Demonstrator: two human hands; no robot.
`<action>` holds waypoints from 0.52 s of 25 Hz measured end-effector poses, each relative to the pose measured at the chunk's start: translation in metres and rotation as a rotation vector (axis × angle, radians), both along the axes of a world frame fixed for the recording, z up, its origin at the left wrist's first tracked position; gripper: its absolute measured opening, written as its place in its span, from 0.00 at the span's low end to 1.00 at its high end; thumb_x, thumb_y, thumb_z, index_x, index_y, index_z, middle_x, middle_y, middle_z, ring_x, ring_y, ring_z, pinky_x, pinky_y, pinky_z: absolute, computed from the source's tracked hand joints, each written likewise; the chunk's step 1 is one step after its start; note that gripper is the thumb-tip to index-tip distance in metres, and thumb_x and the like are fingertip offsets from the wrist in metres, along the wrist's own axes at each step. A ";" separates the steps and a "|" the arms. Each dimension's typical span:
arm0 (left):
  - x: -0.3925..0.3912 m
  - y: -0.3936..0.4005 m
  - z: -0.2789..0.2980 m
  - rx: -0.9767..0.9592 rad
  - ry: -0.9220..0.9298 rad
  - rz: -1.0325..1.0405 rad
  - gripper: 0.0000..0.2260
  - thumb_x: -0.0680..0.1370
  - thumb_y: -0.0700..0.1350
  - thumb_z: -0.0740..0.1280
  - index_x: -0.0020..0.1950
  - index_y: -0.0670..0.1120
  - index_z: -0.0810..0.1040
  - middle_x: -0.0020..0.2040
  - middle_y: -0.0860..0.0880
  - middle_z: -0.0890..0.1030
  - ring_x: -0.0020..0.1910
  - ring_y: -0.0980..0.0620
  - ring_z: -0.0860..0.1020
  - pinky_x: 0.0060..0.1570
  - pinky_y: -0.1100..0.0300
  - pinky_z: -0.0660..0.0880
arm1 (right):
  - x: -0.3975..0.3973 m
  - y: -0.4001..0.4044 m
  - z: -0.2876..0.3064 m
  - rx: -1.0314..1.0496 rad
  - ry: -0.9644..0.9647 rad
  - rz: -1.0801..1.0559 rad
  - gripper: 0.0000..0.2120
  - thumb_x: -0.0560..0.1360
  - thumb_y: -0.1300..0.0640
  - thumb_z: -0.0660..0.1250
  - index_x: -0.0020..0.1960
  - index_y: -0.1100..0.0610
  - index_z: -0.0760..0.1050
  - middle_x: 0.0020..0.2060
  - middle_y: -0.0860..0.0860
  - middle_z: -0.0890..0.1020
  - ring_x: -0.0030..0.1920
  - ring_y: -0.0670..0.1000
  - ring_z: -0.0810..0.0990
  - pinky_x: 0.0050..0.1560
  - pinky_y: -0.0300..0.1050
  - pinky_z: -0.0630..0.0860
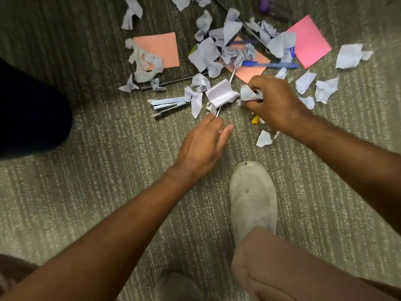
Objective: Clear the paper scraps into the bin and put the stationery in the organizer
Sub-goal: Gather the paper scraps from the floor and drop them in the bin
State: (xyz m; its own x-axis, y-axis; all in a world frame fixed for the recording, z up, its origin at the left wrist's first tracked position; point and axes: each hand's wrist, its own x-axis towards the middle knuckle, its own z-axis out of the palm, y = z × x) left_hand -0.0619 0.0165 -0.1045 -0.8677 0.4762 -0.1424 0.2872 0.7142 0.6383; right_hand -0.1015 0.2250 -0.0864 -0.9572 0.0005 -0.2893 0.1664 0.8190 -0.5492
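Right hand: the right hand [274, 103] is curled around a crumpled white paper scrap with print [249, 94]; it grips this scrap just above the carpet.
Left hand: the left hand [204, 146] reaches forward with fingers mostly straight; its fingertips [213, 120] are at the near end of a thin silver pen [225, 94]. I cannot tell if they pinch the pen or only touch it.
Silver pen: it lies on the grey striped carpet [86, 181], and a folded white paper piece [220, 95] lies over its middle.
Paper scraps: many torn white paper scraps [206, 54] are spread on the carpet beyond both hands, some to the right of the right hand.
Other stationery: a blue ballpoint pen [269, 65] lies across an orange square sticky note [249, 71]; a salmon square sticky note [160, 48] is at the left, a pink square sticky note [309, 41] at the right. A silver metal stapler [167, 105] lies left of the silver pen.
Person: a white fabric shoe [252, 198] stands on the carpet below the hands.
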 end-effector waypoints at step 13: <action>-0.077 0.000 0.009 -0.233 -0.010 0.331 0.15 0.84 0.51 0.60 0.70 0.51 0.72 0.61 0.45 0.72 0.49 0.47 0.76 0.41 0.55 0.70 | -0.023 -0.040 0.003 0.078 -0.090 0.167 0.36 0.71 0.43 0.74 0.76 0.44 0.65 0.62 0.51 0.66 0.59 0.52 0.72 0.56 0.47 0.72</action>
State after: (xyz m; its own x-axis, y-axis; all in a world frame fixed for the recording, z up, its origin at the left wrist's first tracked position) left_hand -0.1390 0.0162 -0.0951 -0.9668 0.1250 -0.2229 0.0117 0.8930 0.4499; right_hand -0.1244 0.1847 -0.0835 -0.9161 -0.1306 -0.3791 0.0701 0.8787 -0.4723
